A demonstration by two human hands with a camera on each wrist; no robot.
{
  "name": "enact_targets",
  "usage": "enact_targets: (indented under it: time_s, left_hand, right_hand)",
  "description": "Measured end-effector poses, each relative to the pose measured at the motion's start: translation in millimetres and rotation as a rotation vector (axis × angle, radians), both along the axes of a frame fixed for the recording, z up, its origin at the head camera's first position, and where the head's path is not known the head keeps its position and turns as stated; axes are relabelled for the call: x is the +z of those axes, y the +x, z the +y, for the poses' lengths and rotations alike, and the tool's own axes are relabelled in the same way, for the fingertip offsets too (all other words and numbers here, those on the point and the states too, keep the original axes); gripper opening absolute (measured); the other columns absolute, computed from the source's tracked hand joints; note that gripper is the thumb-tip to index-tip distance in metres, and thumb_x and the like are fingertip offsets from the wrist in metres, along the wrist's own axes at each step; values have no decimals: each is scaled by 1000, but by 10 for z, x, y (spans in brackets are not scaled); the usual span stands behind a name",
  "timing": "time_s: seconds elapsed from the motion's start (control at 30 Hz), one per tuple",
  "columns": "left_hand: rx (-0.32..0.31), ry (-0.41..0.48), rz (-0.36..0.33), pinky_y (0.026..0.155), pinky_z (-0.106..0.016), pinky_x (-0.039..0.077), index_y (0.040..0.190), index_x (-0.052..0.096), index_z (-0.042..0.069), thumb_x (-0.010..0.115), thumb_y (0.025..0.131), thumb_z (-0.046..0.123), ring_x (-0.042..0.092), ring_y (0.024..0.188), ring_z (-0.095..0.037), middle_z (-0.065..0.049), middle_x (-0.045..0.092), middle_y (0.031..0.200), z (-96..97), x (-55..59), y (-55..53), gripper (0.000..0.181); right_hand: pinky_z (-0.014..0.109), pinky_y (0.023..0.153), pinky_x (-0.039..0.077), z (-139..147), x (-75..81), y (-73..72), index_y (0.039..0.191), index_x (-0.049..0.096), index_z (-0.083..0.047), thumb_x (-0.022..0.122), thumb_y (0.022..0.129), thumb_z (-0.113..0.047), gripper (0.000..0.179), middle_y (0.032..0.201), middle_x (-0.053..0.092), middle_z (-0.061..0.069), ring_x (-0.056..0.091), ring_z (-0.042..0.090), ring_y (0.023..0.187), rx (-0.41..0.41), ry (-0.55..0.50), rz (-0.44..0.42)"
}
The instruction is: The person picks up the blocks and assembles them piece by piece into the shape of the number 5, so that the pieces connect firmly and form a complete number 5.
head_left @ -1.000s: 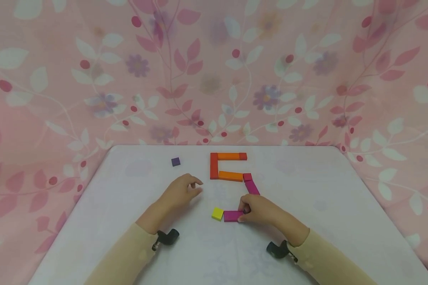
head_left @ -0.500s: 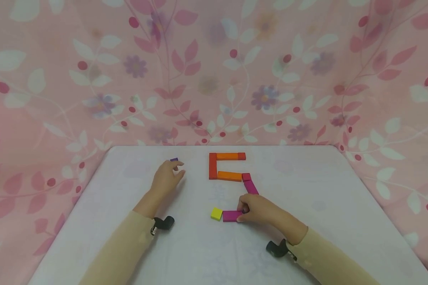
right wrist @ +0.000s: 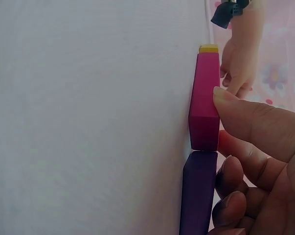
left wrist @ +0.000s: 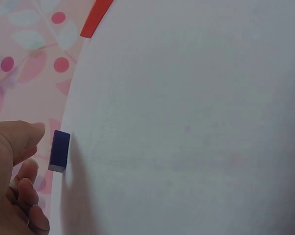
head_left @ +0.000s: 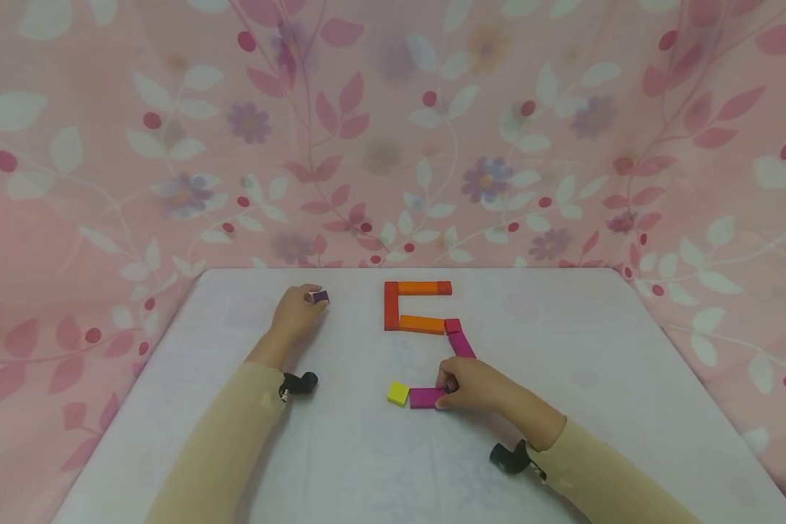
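Observation:
In the head view, my left hand (head_left: 295, 314) is at a small dark purple block (head_left: 321, 297), thumb and forefinger on either side of it. The left wrist view shows a gap between the thumb and this purple block (left wrist: 59, 151). My right hand (head_left: 481, 389) pinches a magenta block (head_left: 424, 397) lying on the table, its thumb against the side in the right wrist view. A yellow block (head_left: 398, 394) stands at that block's left end. Mostly hidden by the right hand, a longer dark purple block (right wrist: 198, 193) meets its other end.
Farther back, a red block (head_left: 391, 306), two orange blocks (head_left: 418, 288) and a small red block (head_left: 444, 288) form an open-sided outline. A pink-red block (head_left: 453, 326) and a slanted magenta block (head_left: 461, 344) continue toward the right hand. A flowered cloth (head_left: 393, 145) hangs behind the white table (head_left: 563, 313).
My left hand has moved left and away from me, reaching the small purple block, with its fingers now around it. The right hand has stayed on the magenta block.

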State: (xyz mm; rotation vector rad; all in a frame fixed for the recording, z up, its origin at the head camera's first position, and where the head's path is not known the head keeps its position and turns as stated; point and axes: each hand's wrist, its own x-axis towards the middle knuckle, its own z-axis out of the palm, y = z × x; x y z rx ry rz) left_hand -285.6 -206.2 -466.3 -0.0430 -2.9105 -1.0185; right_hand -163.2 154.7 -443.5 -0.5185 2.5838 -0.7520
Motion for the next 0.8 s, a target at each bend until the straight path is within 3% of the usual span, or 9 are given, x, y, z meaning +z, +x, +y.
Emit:
enact_targets:
  time_s: [0.4,0.8]
  left_hand:
    - [6,-24,-4,88,-49,46,137,57,1,64,97,23,58,95,-36,-22,62,106,-50,-126,-119,46]
    - [-1,-24,-24,89,-49,47,133,59,0,66,97,24,60,96,-36,-21,64,105,-55,-112,-123,44]
  right_hand:
    - [30,66,48,6,-27,-8,87,65,-19,87,79,-26,24,74,56,-2,54,15,74,-17,-7,-3]
    - [30,67,48,3,-36,-6,88,65,-19,87,79,-25,24,75,56,-2,54,15,75,-22,-7,0]
